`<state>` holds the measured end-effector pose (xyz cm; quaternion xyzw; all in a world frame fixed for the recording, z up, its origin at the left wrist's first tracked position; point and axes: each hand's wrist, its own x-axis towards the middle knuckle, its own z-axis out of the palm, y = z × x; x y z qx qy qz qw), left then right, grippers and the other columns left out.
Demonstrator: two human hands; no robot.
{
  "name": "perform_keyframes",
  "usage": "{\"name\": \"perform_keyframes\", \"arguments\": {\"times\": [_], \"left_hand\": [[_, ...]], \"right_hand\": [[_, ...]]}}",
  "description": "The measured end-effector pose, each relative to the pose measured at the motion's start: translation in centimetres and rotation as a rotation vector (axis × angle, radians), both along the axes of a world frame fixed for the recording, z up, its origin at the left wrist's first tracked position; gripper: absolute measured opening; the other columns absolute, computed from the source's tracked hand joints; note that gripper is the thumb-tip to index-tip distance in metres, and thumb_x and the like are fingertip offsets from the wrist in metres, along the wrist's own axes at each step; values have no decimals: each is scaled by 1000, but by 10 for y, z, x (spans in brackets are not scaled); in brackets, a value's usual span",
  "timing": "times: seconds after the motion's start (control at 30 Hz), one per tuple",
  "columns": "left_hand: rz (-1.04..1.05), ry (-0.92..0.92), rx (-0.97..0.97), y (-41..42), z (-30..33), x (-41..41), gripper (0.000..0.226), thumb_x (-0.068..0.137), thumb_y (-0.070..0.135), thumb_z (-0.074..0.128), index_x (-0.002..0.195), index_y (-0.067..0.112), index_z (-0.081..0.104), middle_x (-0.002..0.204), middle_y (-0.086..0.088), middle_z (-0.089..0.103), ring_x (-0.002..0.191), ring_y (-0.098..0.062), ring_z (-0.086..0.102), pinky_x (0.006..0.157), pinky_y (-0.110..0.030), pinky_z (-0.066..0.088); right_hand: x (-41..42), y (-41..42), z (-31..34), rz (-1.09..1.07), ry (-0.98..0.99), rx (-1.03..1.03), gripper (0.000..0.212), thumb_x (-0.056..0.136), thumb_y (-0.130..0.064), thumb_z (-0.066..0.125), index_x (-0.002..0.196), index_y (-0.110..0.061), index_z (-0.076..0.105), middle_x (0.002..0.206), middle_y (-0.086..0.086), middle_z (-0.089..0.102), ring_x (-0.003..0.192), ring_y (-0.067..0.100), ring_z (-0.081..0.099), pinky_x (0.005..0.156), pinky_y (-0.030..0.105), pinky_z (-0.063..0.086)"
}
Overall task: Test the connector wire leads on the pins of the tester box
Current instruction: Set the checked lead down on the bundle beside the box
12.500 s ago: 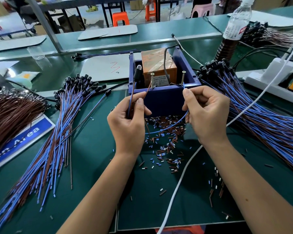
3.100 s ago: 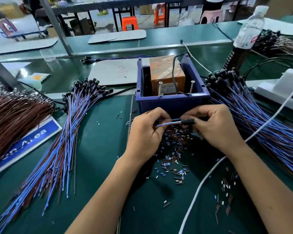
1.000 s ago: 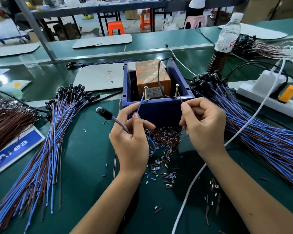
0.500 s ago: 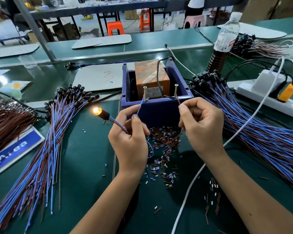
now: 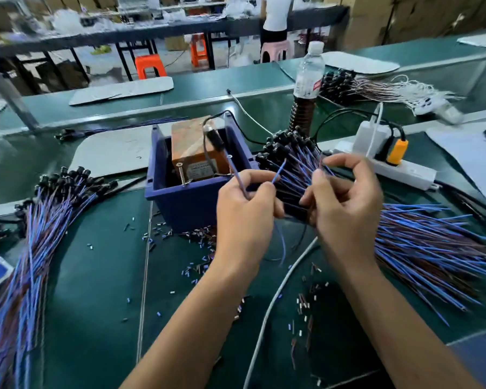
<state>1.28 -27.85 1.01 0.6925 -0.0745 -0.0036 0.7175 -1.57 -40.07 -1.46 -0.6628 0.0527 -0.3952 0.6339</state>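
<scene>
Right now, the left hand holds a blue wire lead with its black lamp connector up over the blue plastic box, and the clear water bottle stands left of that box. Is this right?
Not quite. The head view shows the clear water bottle behind and to the right of the blue plastic box, not left. The rest holds: the left hand pinches the blue wire lead, its black lamp connector raised over the box.

right pin (image 5: 230,157) blurred (motion), wire bundles (image 5: 432,242) cropped

Both forearms are bare to the left hand (image 5: 244,217) and right hand (image 5: 345,203), no sleeves, rings or watch
</scene>
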Motion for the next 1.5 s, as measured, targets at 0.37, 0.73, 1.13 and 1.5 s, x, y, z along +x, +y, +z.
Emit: {"name": "perform_keyframes", "arguments": {"times": [0.37,0.73,1.13,1.5], "left_hand": [[-802,810,-103,-197,14,-18,36,107,6,28,73,11,35,65,-13,51,20,-3,21,25,-12,15],[-203,724,-730,-200,13,41,39,107,0,22,77,17,42,64,-1,36,30,-4,34,31,-12,22],[43,304,-320,-135,18,78,45,112,24,41,76,7,62,65,-7,65,54,-16,61,58,-27,56],[53,-270,644,-97,-7,60,65,108,45,43,56,7,49,54,-7,54,53,-25,49,53,-40,37]], "right_hand": [[-86,-162,26,-655,246,-176,12,86,-39,57,82,-48,63,65,-3,70,41,15,59,44,31,49],[-48,-158,41,-324,673,-908,50,96,-48,61,139,-21,64,137,13,63,128,34,53,100,45,42],[-30,-151,43,-167,523,-1122,19,104,-31,59,102,-20,75,73,9,67,66,35,57,62,37,39],[-32,-125,13,-231,534,-1216,22,99,-13,66,116,-10,79,100,8,64,103,33,57,87,48,53]]}}
